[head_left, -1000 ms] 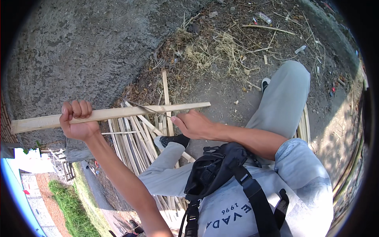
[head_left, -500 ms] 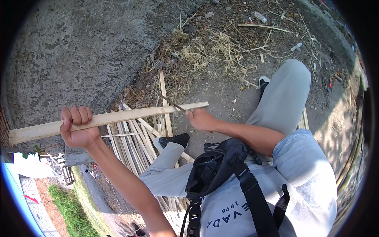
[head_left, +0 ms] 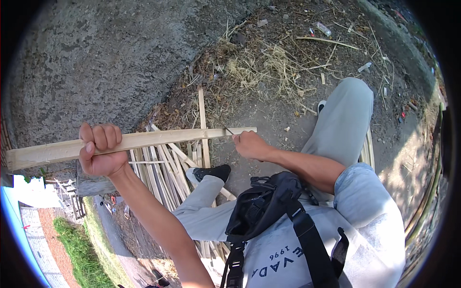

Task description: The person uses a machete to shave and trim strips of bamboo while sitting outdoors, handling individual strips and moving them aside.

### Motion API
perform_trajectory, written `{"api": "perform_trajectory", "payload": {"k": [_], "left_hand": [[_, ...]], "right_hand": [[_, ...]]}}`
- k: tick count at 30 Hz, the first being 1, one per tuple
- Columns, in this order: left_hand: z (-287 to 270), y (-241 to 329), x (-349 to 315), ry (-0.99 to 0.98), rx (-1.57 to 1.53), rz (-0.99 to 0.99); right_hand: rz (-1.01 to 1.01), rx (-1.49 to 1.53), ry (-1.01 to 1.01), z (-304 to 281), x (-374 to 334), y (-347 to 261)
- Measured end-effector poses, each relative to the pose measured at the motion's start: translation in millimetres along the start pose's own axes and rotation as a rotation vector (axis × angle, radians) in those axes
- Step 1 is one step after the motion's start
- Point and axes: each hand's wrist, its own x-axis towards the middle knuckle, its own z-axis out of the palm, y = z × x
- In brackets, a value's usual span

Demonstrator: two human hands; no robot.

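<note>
A long, pale bamboo strip [head_left: 165, 137] lies across in front of me, slightly higher at its right end. Near its left end, my left hand [head_left: 103, 150] is closed around it, with the fingers curled over the upper edge. My right hand [head_left: 252, 145] is a closed fist by the strip's right end. It grips a thin, dark-bladed knife [head_left: 223, 126], whose blade crosses the strip close to that end. The knife's handle is hidden inside my fist.
Many split strips [head_left: 161, 168] lie in a pile below the held one, beside my left foot [head_left: 211, 174]. Another strip [head_left: 202, 115] stretches away behind it. Dry shavings [head_left: 261, 67] and litter cover the ground beyond. A rough grey concrete slab [head_left: 110, 62] fills the far left.
My right hand and the knife have shifted slightly right, and the blade now shows shorter and steeper across the strip. My left hand has moved a little right and up. The view has tilted slightly.
</note>
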Motion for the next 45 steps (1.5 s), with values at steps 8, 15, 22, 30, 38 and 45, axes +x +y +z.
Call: {"api": "perform_trajectory", "payload": {"k": [8,15,22,30,38,45], "left_hand": [[12.5,-4.7,16.8,-0.059,-0.034,-0.014],[7.5,-8.0,13.6,0.0,-0.048,0.001],[-8.3,-22.6,27.7,0.666,0.311,0.243],[9.0,-30.0,26.0,0.88,0.505,0.212],[35.0,-33.2,13.1,0.892,0.351,0.239],[53.2,-35.2,7.1,0.817,0.342,0.27]], "right_hand": [[-0.464,0.18,0.064,-17.4,-7.5,-42.7],[0.207,0.155,-0.164,-41.1,-11.3,-32.8],[-0.131,-0.098,0.254,-39.8,-0.5,-8.4],[-0.24,-0.058,0.232,-20.9,-3.3,-10.9],[-0.119,0.08,0.111,-7.5,-4.0,-13.1],[-0.221,0.114,0.169,3.7,-12.8,-6.9]]}}
